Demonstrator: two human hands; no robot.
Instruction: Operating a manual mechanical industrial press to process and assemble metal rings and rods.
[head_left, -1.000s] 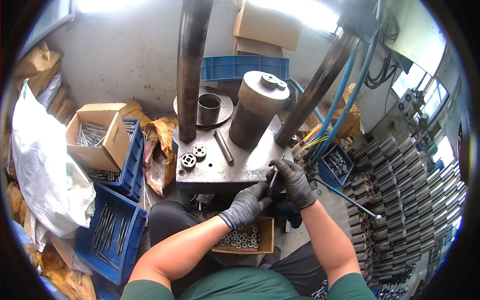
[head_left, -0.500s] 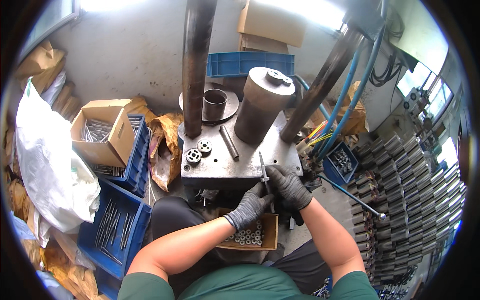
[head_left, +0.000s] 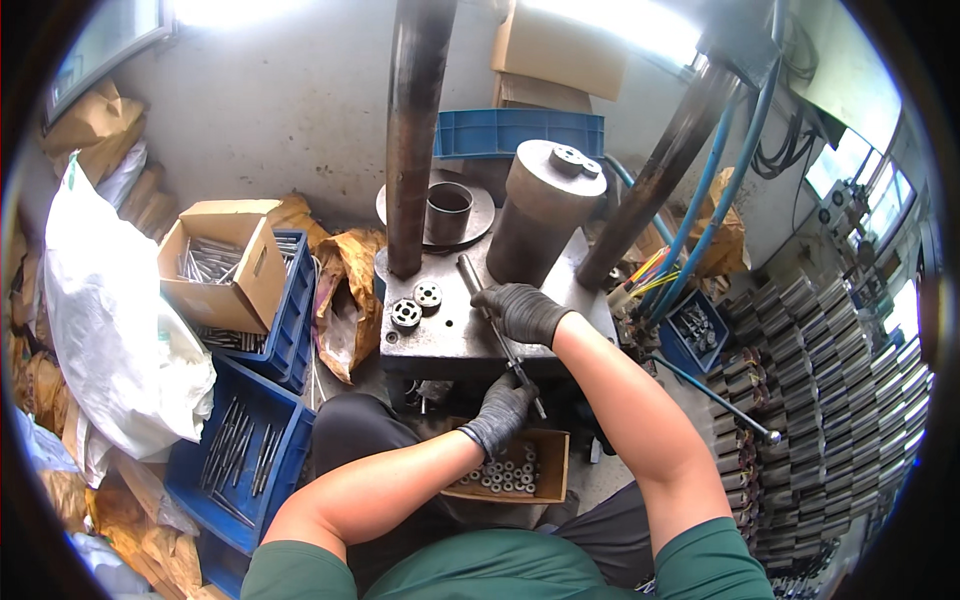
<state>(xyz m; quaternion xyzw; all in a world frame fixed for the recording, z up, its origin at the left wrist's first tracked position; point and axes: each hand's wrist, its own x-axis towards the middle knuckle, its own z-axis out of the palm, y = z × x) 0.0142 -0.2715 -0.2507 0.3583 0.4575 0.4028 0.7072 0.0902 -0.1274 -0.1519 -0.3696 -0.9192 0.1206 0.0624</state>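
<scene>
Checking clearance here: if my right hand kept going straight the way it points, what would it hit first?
Likely the loose steel rod on the press plate, just ahead of the right hand; depth is uncertain.

Daylight glare blown out above the steel column [head_left: 418,130], even bright light below it, sharp centre, fisheye-bent edges, black rim.

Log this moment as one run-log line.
left hand: grips thin metal rod, lower end | right hand: on rod over steel press table | below: cardboard box of small rings
</scene>
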